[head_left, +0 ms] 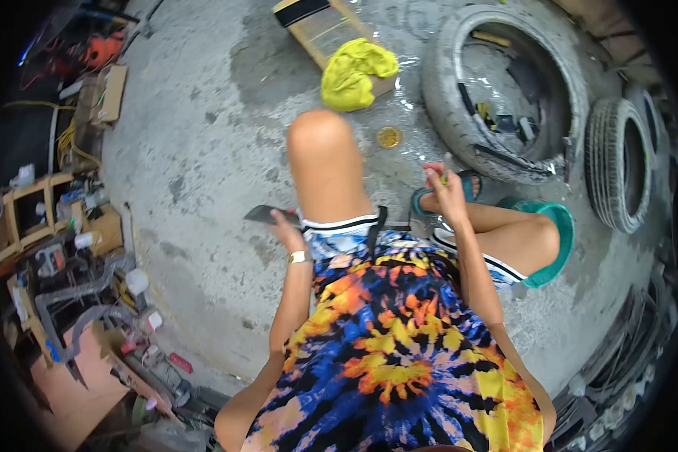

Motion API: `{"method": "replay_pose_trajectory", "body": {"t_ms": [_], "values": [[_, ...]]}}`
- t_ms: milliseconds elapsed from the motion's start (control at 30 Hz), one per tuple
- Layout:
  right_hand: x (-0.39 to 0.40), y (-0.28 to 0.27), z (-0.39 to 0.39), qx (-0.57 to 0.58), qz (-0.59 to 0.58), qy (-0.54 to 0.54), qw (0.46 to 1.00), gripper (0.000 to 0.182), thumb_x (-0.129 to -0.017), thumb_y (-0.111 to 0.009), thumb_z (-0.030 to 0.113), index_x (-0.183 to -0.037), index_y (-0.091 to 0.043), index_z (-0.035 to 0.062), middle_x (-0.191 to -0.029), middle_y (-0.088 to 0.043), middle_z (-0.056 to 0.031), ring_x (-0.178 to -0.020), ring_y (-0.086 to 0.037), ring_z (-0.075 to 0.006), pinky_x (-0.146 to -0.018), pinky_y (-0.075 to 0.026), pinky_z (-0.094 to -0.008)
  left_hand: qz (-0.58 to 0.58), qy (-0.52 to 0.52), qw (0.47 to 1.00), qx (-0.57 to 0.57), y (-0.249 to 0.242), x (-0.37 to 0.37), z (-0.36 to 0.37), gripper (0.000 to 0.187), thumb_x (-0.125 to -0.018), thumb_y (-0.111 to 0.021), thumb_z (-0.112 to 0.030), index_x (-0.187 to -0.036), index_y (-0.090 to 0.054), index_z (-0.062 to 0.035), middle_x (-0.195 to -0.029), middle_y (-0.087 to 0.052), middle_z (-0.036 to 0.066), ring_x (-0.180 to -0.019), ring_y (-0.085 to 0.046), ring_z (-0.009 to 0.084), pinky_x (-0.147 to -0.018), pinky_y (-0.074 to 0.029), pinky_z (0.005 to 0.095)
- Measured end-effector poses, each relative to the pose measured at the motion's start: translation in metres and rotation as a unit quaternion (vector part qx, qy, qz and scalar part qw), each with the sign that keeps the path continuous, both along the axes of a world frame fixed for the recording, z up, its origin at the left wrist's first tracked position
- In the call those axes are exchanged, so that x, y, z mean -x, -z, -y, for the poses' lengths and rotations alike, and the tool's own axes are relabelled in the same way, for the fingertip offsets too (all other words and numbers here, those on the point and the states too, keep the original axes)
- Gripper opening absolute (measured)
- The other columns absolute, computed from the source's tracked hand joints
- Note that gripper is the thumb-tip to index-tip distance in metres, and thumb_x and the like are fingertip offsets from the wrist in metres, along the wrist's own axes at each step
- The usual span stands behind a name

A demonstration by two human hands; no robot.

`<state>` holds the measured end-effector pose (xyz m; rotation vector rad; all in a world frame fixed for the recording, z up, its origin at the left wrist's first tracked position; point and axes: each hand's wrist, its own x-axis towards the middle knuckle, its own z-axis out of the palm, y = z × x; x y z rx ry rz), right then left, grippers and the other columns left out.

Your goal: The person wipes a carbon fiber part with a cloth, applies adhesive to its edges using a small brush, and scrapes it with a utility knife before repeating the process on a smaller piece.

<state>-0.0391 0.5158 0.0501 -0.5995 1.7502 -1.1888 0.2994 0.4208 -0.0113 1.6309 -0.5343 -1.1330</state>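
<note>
Left hand [285,232]: fingers closed on one end of a dark flat piece [261,214], held out to the side of the bent left knee, above the concrete floor [203,173]. Material of the piece: cannot tell. Right hand [450,197]: raised near the sandal [471,185], fingers pinched together on a slim tool [444,178] with a yellow-green part; its type is too small to make out. The two hands are well apart.

Surroundings: a round gold-coloured container [389,136] sits on the floor ahead of the hands, between the left knee and the large tire [444,90]. The large tire lies flat, with loose dark scraps [525,128] within its ring. A yellow cloth [346,79] is draped over the near end of a wood-edged board [314,32]. A second tire [604,162] is at the right. A green basin [563,245] is beside the right leg. Mixed clutter, including a wooden frame [13,218], lines the left side.
</note>
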Motion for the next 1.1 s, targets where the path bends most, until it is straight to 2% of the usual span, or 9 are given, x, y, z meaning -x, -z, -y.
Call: {"method": "replay_pose_trajectory", "body": {"t_ms": [100,167,200,367,500,633,867,1000,1100], "values": [[0.008,0.015,-0.002,0.01,-0.001,0.007,1.0,0.024,-0.094,-0.059,0.019,-0.112,-0.063,0.0044,-0.081,-0.062,-0.0053,-0.072,-0.058,-0.0136,-0.067,-0.046,-0.0279,-0.119,-0.077,0.99,0.027,-0.071,0.021,0.004,0.039,-0.097,-0.055,-0.042,-0.104,-0.048,-0.005,-0.082,-0.055,0.005,-0.068,-0.053,0.0163,-0.064,-0.049,0.033],[0.008,0.01,0.004,-0.066,-0.189,-0.05,0.978,0.031,-0.09,-0.061,0.023,-0.111,-0.062,0.0006,-0.091,-0.066,-0.0146,-0.083,-0.063,-0.0263,-0.077,-0.048,-0.0362,-0.22,-0.055,0.974,0.015,-0.096,-0.005,0.012,0.04,-0.097,-0.054,-0.044,-0.103,-0.049,-0.005,-0.087,-0.054,0.005,-0.073,-0.053,0.017,-0.069,-0.05,0.0331],[0.01,0.014,0.006,-0.11,-0.153,-0.054,0.981,0.037,-0.087,-0.062,0.025,-0.113,-0.06,0.0,-0.101,-0.065,-0.0218,-0.095,-0.062,-0.0354,-0.084,-0.047,-0.0415,-0.227,-0.031,0.973,0.025,-0.128,-0.003,0.021,0.041,-0.098,-0.052,-0.045,-0.103,-0.05,-0.0048,-0.087,-0.054,0.006,-0.075,-0.053,0.0176,-0.073,-0.05,0.0338],[0.034,0.091,0.016,-0.087,-0.205,-0.143,0.964,0.027,-0.087,-0.059,0.016,-0.109,-0.06,0.0005,-0.103,-0.065,-0.0227,-0.095,-0.062,-0.0367,-0.083,-0.048,-0.0419,-0.314,0.083,0.935,0.145,-0.225,0.043,0.105,0.046,-0.097,-0.052,-0.048,-0.108,-0.053,-0.0033,-0.097,-0.06,0.009,-0.091,-0.058,0.0232,-0.09,-0.048,0.0374],[0.047,0.066,0.045,-0.083,-0.23,-0.168,0.955,0.029,-0.089,-0.06,0.019,-0.115,-0.06,0.0049,-0.105,-0.064,-0.024,-0.102,-0.059,-0.042,-0.085,-0.047,-0.0461,-0.371,0.172,0.903,0.132,-0.233,0.108,0.162,0.049,-0.093,-0.057,-0.05,-0.105,-0.058,-0.0021,-0.1,-0.064,0.014,-0.101,-0.062,0.027,-0.098,-0.049,0.0414],[0.047,0.042,0.075,-0.071,-0.296,-0.156,0.94,0.039,-0.084,-0.066,0.014,-0.121,-0.056,0.0061,-0.092,-0.065,-0.0217,-0.094,-0.062,-0.0402,-0.08,-0.047,-0.0458,-0.532,0.167,0.828,0.062,-0.196,0.142,0.214,0.058,-0.088,-0.06,-0.055,-0.098,-0.058,0.0018,-0.095,-0.065,0.016,-0.091,-0.065,0.0258,-0.088,-0.057,0.0384],[0.041,0.049,0.091,-0.081,-0.223,-0.142,0.961,0.048,-0.08,-0.069,0.006,-0.125,-0.053,0.0056,-0.074,-0.056,-0.0159,-0.071,-0.058,-0.0323,-0.067,-0.044,-0.0419,-0.562,0.141,0.815,0.031,-0.171,0.153,0.243,0.059,-0.087,-0.061,-0.054,-0.095,-0.058,0.0045,-0.093,-0.065,0.017,-0.089,-0.066,0.0272,-0.09,-0.057,0.0373],[0.037,0.058,0.085,-0.101,-0.204,-0.158,0.961,0.047,-0.08,-0.069,0.006,-0.125,-0.055,0.0048,-0.073,-0.056,-0.012,-0.069,-0.056,-0.0248,-0.067,-0.045,-0.0383,-0.62,0.143,0.771,0.005,-0.193,0.16,0.223,0.056,-0.09,-0.059,-0.051,-0.099,-0.059,0.004,-0.099,-0.064,0.017,-0.094,-0.064,0.0267,-0.093,-0.056,0.0358],[0.037,0.055,0.079,-0.122,-0.187,-0.167,0.96,0.046,-0.08,-0.068,0.004,-0.124,-0.055,0.0002,-0.071,-0.056,-0.0087,-0.068,-0.055,-0.0182,-0.066,-0.045,-0.034,-0.73,0.136,0.668,-0.057,-0.266,0.167,0.176,0.062,-0.09,-0.055,-0.056,-0.111,-0.057,0.002,-0.106,-0.059,0.013,-0.103,-0.058,0.0242,-0.1,-0.05,0.0375]]}}
